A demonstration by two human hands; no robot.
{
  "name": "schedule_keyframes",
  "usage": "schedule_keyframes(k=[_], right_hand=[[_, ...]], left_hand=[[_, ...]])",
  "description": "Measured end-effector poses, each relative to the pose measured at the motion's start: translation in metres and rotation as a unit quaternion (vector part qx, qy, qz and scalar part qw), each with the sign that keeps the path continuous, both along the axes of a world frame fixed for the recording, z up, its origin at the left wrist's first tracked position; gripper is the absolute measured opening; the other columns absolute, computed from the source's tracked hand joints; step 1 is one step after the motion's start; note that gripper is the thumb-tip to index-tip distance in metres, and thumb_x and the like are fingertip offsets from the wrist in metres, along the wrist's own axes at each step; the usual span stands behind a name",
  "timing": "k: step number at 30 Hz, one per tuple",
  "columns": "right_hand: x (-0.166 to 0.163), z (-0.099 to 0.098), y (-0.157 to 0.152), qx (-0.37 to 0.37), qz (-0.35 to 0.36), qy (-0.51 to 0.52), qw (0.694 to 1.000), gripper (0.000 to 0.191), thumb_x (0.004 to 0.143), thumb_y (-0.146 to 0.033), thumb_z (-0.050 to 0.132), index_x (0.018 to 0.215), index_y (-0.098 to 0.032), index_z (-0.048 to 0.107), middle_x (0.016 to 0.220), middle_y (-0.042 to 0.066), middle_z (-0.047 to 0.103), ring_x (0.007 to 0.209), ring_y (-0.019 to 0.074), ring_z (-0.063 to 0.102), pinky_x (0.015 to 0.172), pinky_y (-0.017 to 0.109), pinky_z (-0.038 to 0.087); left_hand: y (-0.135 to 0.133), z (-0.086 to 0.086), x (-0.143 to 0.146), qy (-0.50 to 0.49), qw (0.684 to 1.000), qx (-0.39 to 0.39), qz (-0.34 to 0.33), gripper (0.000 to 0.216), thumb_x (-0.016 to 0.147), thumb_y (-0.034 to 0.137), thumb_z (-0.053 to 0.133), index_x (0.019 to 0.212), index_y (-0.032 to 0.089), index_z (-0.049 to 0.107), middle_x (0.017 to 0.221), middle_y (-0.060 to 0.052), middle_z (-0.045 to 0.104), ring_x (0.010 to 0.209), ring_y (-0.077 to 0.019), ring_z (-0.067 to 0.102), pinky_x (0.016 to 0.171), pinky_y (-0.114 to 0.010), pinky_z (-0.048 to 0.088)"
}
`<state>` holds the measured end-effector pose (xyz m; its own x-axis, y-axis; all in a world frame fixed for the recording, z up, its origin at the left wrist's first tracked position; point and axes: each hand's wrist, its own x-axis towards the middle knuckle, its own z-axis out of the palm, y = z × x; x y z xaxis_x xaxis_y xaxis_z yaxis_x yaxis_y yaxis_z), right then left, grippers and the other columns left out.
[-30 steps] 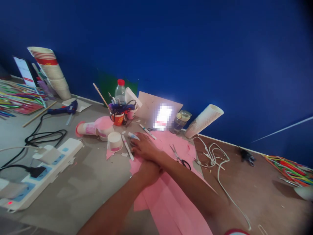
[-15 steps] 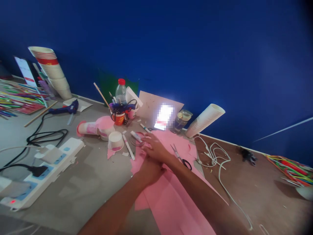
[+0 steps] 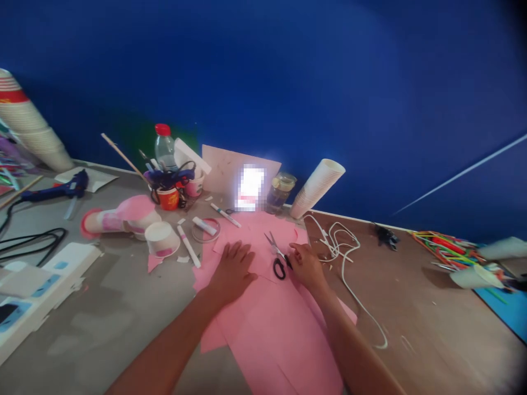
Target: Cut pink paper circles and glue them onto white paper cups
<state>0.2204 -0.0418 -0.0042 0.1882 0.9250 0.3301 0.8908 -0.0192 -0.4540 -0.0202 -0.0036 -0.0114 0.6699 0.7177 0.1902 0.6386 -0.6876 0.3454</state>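
My left hand (image 3: 234, 270) lies flat on the pink paper (image 3: 267, 312), fingers spread and nothing in them. My right hand (image 3: 307, 267) is at the black handles of a pair of scissors (image 3: 278, 258), its fingers curled against one loop. That loop is partly hidden by the fingers; the other shows clear. The scissor blades are slightly apart and point away from me over the paper. Left of the paper are a roll of clear tape (image 3: 206, 230), a white marker (image 3: 189, 247) and an upturned paper cup (image 3: 162, 240).
Behind the paper stand a lit phone (image 3: 249, 187), a glass jar (image 3: 281, 191) and leaning stacked cups (image 3: 318, 188). A white cable (image 3: 343, 263) loops at right. A power strip (image 3: 49, 288) and glue gun (image 3: 57, 189) lie left. Cups of tools (image 3: 168, 198) stand before a bottle (image 3: 165, 145).
My hands, crossed near the tape roll before, have come apart. The right one has gone to the scissors, which have turned slightly; the left rests on the paper. The view has swung right.
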Motion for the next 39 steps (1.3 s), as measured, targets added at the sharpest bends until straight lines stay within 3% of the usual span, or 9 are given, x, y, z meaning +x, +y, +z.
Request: schedule_keyframes(k=[6,10,13,19,26,35,39], right_hand=[[-0.014,0.007,0.000,0.008,0.054,-0.019,0.998,0.023,0.082,-0.021,0.050,0.099,-0.017,0.066,0.083,0.007,0.064,0.079,0.0204,0.057,0.074,0.032,0.044],[-0.027,0.008,0.004,0.006,0.069,-0.031,0.997,0.032,0.081,-0.021,0.053,0.112,-0.016,0.059,0.095,0.009,0.064,0.089,0.0237,0.054,0.082,0.037,0.041],[-0.034,0.005,0.009,-0.001,0.068,-0.049,0.997,0.037,0.080,-0.022,0.055,0.116,-0.016,0.057,0.102,0.011,0.063,0.095,0.0262,0.051,0.085,0.039,0.039],[-0.035,0.002,0.015,-0.013,0.050,-0.053,0.997,0.026,0.080,-0.017,0.052,0.103,-0.016,0.064,0.097,0.009,0.065,0.092,0.0242,0.052,0.082,0.036,0.038],[-0.038,0.014,0.023,0.018,0.047,-0.024,0.998,0.028,0.078,-0.014,0.052,0.104,-0.014,0.063,0.096,0.010,0.066,0.091,0.0233,0.055,0.082,0.035,0.040],[-0.098,0.037,0.063,-0.044,0.138,-0.068,0.987,0.023,0.085,-0.021,0.050,0.104,-0.018,0.063,0.101,0.007,0.067,0.094,0.0200,0.057,0.089,0.033,0.035],[-0.126,0.040,0.084,-0.073,0.174,-0.095,0.977,0.024,0.087,-0.025,0.049,0.107,-0.020,0.061,0.105,0.007,0.066,0.098,0.0195,0.056,0.090,0.033,0.034]], left_hand=[[0.001,0.002,0.001,-0.002,1.000,0.007,-0.006,0.038,0.083,0.035,0.053,0.119,0.021,0.051,0.134,-0.007,0.047,0.128,-0.0323,0.032,0.106,-0.055,0.022],[0.000,0.002,0.001,-0.004,1.000,0.010,-0.005,0.037,0.083,0.035,0.053,0.118,0.022,0.052,0.133,-0.006,0.048,0.128,-0.0319,0.032,0.106,-0.055,0.022],[0.001,0.001,0.001,-0.005,1.000,0.009,-0.007,0.037,0.083,0.036,0.053,0.118,0.022,0.052,0.132,-0.006,0.049,0.128,-0.0316,0.032,0.106,-0.055,0.022],[0.001,-0.001,0.000,-0.001,1.000,0.011,-0.009,0.038,0.083,0.038,0.053,0.118,0.022,0.051,0.134,-0.007,0.047,0.128,-0.0332,0.032,0.104,-0.057,0.023],[-0.001,0.002,0.001,0.003,1.000,0.016,-0.013,0.032,0.084,0.036,0.051,0.113,0.023,0.054,0.134,-0.006,0.047,0.128,-0.0330,0.031,0.104,-0.057,0.022],[-0.002,0.003,0.001,0.013,0.999,0.020,-0.024,0.041,0.086,0.035,0.047,0.124,0.019,0.050,0.129,-0.009,0.052,0.128,-0.0302,0.033,0.106,-0.054,0.020],[-0.004,0.006,0.001,0.011,0.999,0.025,-0.017,0.038,0.084,0.033,0.051,0.118,0.017,0.056,0.119,-0.011,0.059,0.123,-0.0310,0.039,0.107,-0.052,0.020]])
